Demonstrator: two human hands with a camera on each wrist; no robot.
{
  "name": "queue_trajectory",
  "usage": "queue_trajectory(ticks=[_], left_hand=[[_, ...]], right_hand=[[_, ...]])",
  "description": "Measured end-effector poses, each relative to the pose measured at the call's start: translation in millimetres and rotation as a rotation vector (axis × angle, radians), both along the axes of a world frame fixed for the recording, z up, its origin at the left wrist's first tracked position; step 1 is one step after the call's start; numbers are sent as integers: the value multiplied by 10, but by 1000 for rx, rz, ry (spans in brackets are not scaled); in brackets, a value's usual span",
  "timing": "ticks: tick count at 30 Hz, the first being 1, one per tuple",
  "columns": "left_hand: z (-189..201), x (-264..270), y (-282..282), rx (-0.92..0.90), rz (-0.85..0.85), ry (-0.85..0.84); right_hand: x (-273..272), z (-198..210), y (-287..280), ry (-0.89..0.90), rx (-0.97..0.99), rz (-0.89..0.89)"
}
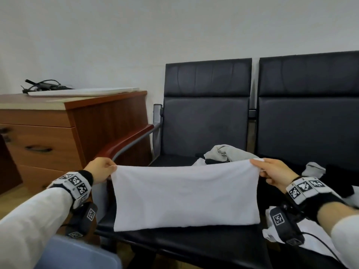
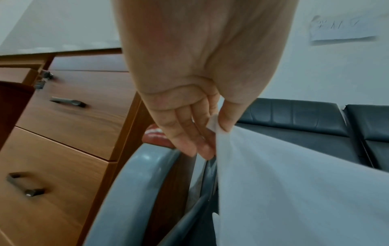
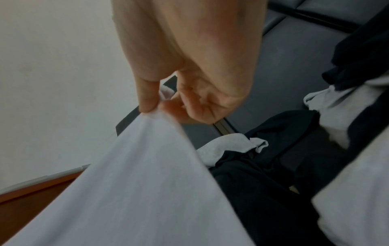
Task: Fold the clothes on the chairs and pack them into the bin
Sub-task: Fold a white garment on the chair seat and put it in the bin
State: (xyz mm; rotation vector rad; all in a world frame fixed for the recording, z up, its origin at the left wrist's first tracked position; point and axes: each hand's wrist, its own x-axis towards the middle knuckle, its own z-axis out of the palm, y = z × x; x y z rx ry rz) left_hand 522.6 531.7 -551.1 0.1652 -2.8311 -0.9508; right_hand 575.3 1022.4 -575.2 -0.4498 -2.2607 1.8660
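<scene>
Folding step under way: white garment (image 1: 186,195) stretched above the chair seat (image 1: 174,237), left hand (image 1: 100,170) and right hand (image 1: 272,173) each pinching an upper corner. Other clothes (image 1: 223,152) heaped behind. Next, probably: corners lowered evenly, tension kept, for another fold.

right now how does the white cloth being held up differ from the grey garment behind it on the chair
The white cloth is stretched out flat and smooth, while the grey garment lies crumpled in a heap. The white cloth is pinched at its top corners by the left hand and right hand, while the grey garment is untouched. The white cloth looks partly folded; the grey garment does not. Both are over the same black padded chair seat.
</scene>
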Motion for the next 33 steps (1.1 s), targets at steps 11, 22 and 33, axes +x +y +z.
queue_trajectory(ticks=[11,22,33], left_hand=[[-682,-1079,355,-34,56,-103],[-872,-1195,426,-174,64,-175],[-833,-466,1533,309,-45,-47]], right_hand=[[-1089,-521,25,-107,227,-141],[-818,-604,-21,-433,480,-91],[-408,-759,-269,-527,478,-53]])
